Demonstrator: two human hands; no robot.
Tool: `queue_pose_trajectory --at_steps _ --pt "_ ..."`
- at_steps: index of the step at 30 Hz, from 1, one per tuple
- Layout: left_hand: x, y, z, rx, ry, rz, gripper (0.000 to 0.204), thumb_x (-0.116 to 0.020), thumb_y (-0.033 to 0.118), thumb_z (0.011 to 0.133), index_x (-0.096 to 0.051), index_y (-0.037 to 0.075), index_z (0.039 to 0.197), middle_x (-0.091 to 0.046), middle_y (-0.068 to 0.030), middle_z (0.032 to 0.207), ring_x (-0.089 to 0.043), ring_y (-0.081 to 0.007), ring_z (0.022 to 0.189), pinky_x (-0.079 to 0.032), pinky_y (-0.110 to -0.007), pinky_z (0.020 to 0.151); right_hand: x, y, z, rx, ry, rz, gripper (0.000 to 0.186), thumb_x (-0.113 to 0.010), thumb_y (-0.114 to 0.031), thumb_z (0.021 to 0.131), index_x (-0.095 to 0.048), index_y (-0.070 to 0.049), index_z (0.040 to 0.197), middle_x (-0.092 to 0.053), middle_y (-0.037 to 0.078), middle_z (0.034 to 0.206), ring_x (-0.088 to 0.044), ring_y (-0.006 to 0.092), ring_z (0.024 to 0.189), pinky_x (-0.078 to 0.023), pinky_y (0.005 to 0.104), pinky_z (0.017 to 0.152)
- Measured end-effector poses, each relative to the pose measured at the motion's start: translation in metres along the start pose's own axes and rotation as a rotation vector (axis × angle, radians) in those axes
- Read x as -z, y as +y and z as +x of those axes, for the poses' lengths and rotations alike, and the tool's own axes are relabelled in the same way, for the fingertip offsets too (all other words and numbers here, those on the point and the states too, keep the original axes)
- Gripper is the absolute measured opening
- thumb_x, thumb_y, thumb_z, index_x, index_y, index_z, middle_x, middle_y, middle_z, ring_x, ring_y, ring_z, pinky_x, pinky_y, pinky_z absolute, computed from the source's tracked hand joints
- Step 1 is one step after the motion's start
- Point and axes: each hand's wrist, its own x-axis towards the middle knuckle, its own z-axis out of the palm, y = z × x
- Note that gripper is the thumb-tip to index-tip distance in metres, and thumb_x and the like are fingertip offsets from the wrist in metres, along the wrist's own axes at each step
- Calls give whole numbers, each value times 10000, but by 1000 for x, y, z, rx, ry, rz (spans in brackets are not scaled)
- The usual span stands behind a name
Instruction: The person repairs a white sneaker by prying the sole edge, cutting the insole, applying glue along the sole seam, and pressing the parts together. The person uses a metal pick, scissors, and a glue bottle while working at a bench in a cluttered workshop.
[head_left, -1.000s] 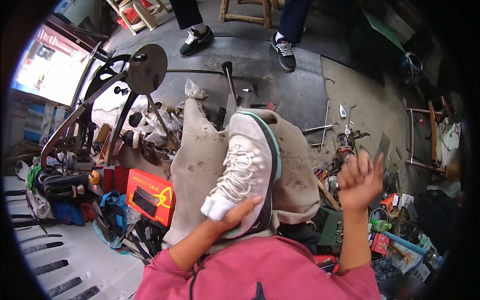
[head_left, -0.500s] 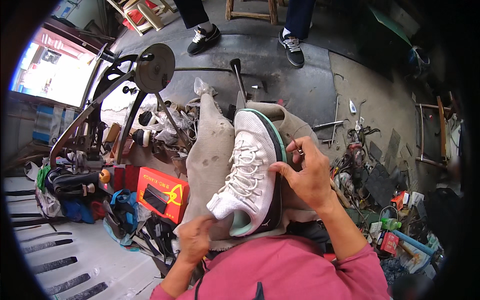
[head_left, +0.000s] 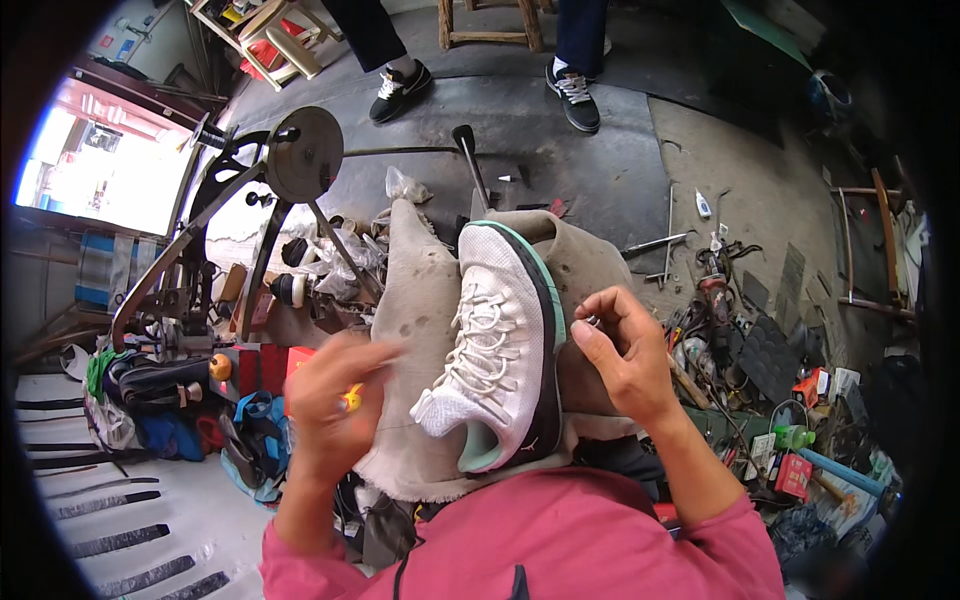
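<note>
A white lace-up sneaker (head_left: 510, 300) with a mint and black sole lies on its side, toe away from me, on a stained beige cloth (head_left: 410, 270) over my lap. My left hand (head_left: 335, 410) hovers left of its heel, smeared by motion, so its fingers and any content are unclear. My right hand (head_left: 630, 360) is beside the shoe's right edge with fingers curled toward the thumb around something small and dark that I cannot make out.
A cast-iron machine with a wheel (head_left: 303, 160) stands at front left, among bags and scraps. Tools (head_left: 715, 290) and boxes litter the right. Someone's black shoes (head_left: 575, 100) and dark trousers are ahead, near a wooden stool (head_left: 488, 35). A red box (head_left: 298, 362) is behind my left hand.
My left hand has left the shoe's heel and moved up and left. My right hand has come from the far right down to the shoe's edge.
</note>
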Motion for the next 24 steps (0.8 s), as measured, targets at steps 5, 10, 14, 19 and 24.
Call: queue_pose_trajectory --at_steps 5,10,14,19,24 --pt "-82 26 82 -326 -195 -73 214 -806 -4 788 -787 89 981 -565 -76 754 -565 -270 722 -455 -386 629 -1 -14 -12 28 -103 -6 204 -628 -8 997 -656 25 1196 -728 75 991 -664 110 881 -536 267 797" --pt "-98 16 90 -305 -192 -171 188 -807 -5 781 -781 91 941 -570 -64 754 -559 -261 726 -451 -383 632 11 -16 2 -11 -29 -232 258 -670 12 937 -681 3 1195 -726 159 860 -716 240 747 -544 334 696" --pt "-101 10 84 -220 -127 -214 103 -777 -10 852 -761 35 943 -632 -77 765 -602 -226 696 -460 -345 617 23 -18 20 189 -77 -454 205 -685 24 931 -706 11 1134 -745 143 873 -702 180 746 -534 300 672" --pt "-100 15 86 103 -131 -293 74 -740 70 930 -709 13 966 -676 -130 750 -646 -250 636 -506 -364 615 22 -21 21 132 -108 -359 109 -704 -24 946 -705 22 1045 -743 112 848 -700 183 723 -515 306 642" --pt "-102 18 92 141 -113 -286 91 -733 87 947 -688 8 949 -668 -144 694 -639 -209 568 -494 -342 558 7 -17 6 -38 74 165 91 -723 -58 979 -705 26 1009 -684 -17 795 -520 2 698 -409 207 584"
